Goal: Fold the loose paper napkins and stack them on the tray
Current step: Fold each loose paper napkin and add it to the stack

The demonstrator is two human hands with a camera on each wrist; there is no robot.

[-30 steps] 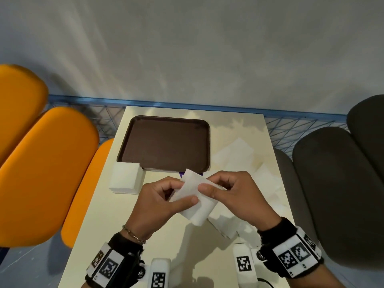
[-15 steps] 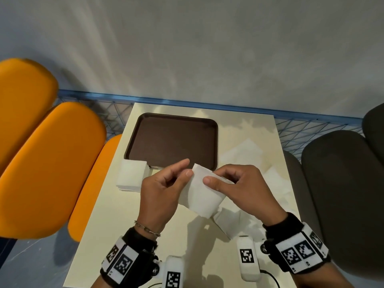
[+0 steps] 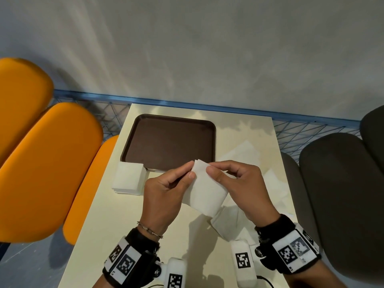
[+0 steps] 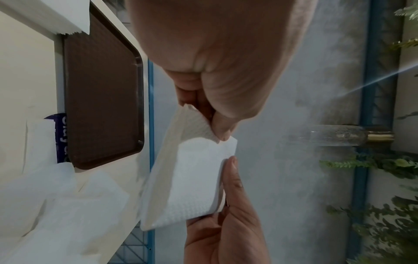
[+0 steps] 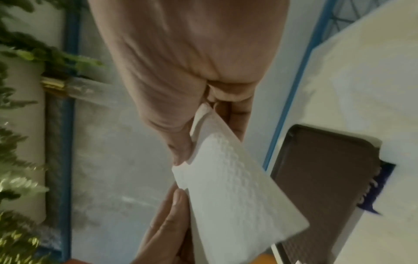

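So both hands have one paper napkin (image 3: pixel 204 189) up in the air, hovering just on the near side of the brown tray (image 3: pixel 170 123), and it looks like it's held up off the surface so the halves can be matched corner to corner before creasing. That's my guess anyway: the far corners come together at the top while the folded bottom edge hangs in a soft curve, not pressed flat yet.

The left hand (image 3: pixel 166 192) has thumb and index finger clamped on the napkin's far-left corner, the other fingers curled back under. The right hand (image 3: pixel 239 186) pinches the far-right part of the same edge, thumb on the side facing the person, fingers tucked behind. The left wrist view shows the layers slightly fanned at the pinch, so I'd say the edges aren't perfectly lined up.

The tray itself has nothing on it. A neat stack of folded napkins (image 3: pixel 129 177) sits on the surface touching the tray's near-left corner, probably parked there as a staging pile to move over in one go. The loose napkins (image 3: pixel 242 151) are spread to the right of the tray and down toward the right wrist, within easy reach of that hand. Something purple (image 4: pixel 59 137) pokes out from under the tray's near edge; can't tell what it is.
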